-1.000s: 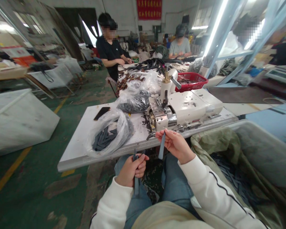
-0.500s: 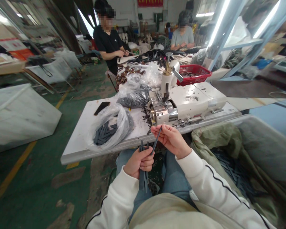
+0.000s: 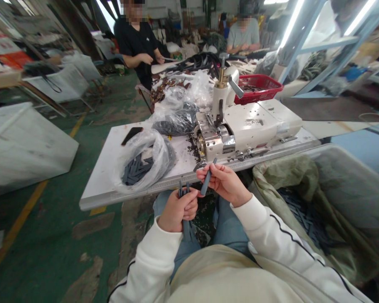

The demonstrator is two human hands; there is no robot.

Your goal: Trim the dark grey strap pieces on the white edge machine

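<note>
Right hand [image 3: 225,183] pinches a flat dark-grey strip [image 3: 207,180] between fingertips, long axis tilted up and away; clenched left hand [image 3: 177,210] grips an upright bundle of similar strips [image 3: 183,190] just beside it.

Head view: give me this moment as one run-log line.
left hand: holds dark grey strips | right hand: pinches one strip | nearby: white machine

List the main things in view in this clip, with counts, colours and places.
Industrial machine: one, cream, on the white table.
Basket: one, red, behind the machine.
Plastic bags: two, clear, holding dark grey strips, on the table left of the machine.
Phone: one, black, on the table.
Bin: one, grey, lined with a green sack, at right.
Co-workers: two, beyond the table.
Left hand: one, gripping dark grey strips, lower centre.
Right hand: one, pinching a dark grey strip, centre.
</note>
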